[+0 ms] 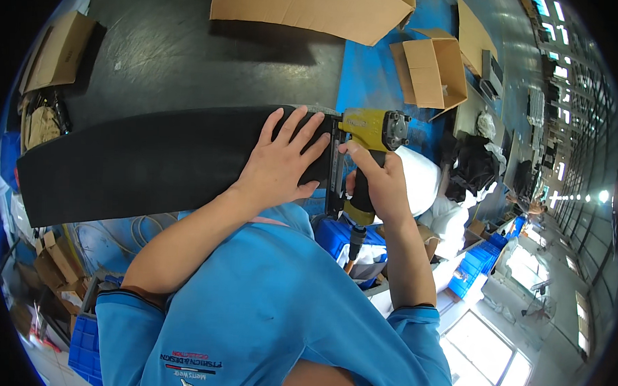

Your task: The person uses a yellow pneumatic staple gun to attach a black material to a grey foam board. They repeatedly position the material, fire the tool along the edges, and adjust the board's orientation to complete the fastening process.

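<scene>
Head view: I count two hands, one yellow pneumatic nail gun [367, 129], one long black panel [133, 159]. Right hand [384, 185] clamped around the gun's black handle; left hand [279, 158] flat on the panel, fingers spread apart, just left of that grip. Panel extends leftward from the gun; cannot tell whether the two touch. Beyond the grip, three cardboard boxes: one ahead-right [425, 71], one ahead-left, one far left.
</scene>
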{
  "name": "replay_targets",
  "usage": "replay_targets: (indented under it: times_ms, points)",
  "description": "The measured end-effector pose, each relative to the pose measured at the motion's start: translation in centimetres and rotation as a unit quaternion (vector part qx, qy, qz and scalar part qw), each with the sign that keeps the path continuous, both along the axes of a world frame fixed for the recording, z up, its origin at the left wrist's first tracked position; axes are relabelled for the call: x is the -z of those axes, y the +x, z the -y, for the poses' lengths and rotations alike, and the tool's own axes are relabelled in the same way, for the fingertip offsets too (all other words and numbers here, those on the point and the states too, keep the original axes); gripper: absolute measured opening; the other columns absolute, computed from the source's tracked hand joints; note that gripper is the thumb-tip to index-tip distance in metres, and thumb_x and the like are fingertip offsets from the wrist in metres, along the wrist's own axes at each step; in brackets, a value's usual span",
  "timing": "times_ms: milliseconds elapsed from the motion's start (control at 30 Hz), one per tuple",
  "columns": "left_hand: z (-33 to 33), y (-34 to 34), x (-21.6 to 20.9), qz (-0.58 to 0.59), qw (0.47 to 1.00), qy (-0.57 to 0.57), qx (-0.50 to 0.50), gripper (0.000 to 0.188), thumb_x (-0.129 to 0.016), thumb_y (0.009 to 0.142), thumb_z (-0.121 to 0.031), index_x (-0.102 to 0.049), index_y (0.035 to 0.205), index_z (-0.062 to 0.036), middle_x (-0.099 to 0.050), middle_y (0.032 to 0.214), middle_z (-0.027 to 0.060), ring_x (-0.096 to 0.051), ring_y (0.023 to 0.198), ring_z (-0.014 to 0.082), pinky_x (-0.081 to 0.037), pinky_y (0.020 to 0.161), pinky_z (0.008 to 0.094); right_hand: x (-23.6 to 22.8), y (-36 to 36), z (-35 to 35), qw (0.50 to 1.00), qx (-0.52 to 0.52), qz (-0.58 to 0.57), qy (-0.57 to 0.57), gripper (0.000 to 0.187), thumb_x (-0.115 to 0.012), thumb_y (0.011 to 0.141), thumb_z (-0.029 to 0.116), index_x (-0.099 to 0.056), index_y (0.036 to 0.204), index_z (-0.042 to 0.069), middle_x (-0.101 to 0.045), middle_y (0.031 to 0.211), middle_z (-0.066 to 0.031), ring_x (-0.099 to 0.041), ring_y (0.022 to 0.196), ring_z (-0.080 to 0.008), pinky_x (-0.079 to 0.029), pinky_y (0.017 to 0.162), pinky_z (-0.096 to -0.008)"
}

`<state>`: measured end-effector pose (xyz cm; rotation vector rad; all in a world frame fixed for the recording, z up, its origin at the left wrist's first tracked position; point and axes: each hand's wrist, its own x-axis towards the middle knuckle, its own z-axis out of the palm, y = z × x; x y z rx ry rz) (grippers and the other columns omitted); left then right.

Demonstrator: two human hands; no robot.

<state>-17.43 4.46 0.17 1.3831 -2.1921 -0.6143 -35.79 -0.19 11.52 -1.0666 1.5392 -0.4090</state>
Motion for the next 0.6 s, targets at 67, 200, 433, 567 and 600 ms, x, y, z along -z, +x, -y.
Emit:
replay_targets:
  times_ms: [67,200,433,567,600]
  points:
    - [0.0,0.1,0.1,-0.003,1.000,-0.001,0.001,0.075,-0.078,0.078,-0.048,-0.064,0.142,-0.0108,-0.042,0.165,0.0159,-0.028,0.157,0.0372,-0.014,0.128,0.0593,0.0,0.3,-0.1,1.000,-0.001,-0.009,0.003,0.035,-0.070,0.101,0.030,-0.070,0.112,-0.004,-0.072,0.092,-0.0065,-0.061,0.055,-0.0114,-0.049,0.052,-0.0271]
    - [0.0,0.1,0.0,-0.012,1.000,-0.006,0.010,0.072,-0.076,0.082,-0.045,-0.063,0.142,-0.0083,-0.042,0.164,0.0173,-0.028,0.156,0.0383,-0.014,0.128,0.0594,0.2,0.5,-0.3,1.000,-0.005,-0.030,0.000,0.037,-0.071,0.100,0.031,-0.070,0.109,-0.004,-0.069,0.083,-0.0057,-0.061,0.054,-0.0119,-0.049,0.052,-0.0273]
    - [0.3,-0.1,0.1,-0.010,0.999,-0.031,0.006,0.057,-0.071,0.090,-0.035,-0.064,0.139,-0.0073,-0.045,0.161,0.0176,-0.032,0.154,0.0386,-0.018,0.127,0.0589,-1.2,-0.4,-0.2,0.999,0.039,-0.009,-0.029,0.039,-0.069,0.103,0.033,-0.069,0.115,-0.004,-0.071,0.085,-0.0074,-0.062,0.056,-0.0122,-0.049,0.052,-0.0283]
    - [0.2,0.3,0.3,-0.036,0.998,-0.045,-0.011,0.052,-0.073,0.089,-0.027,-0.065,0.137,-0.0070,-0.049,0.157,0.0169,-0.040,0.150,0.0367,-0.024,0.126,0.0572,-2.6,-3.4,-1.7,0.996,0.041,-0.023,-0.070,0.043,-0.071,0.102,0.036,-0.071,0.117,-0.004,-0.071,0.081,-0.0056,-0.063,0.057,-0.0129,-0.049,0.055,-0.0279]
    - [0.1,0.4,0.4,-0.040,0.998,-0.049,-0.021,0.052,-0.073,0.089,-0.026,-0.065,0.136,-0.0069,-0.050,0.156,0.0167,-0.042,0.149,0.0362,-0.026,0.126,0.0569,-3.0,-3.4,-1.8,0.997,0.026,-0.038,-0.065,0.041,-0.071,0.102,0.035,-0.071,0.117,-0.004,-0.070,0.080,-0.0052,-0.062,0.057,-0.0121,-0.048,0.054,-0.0277]
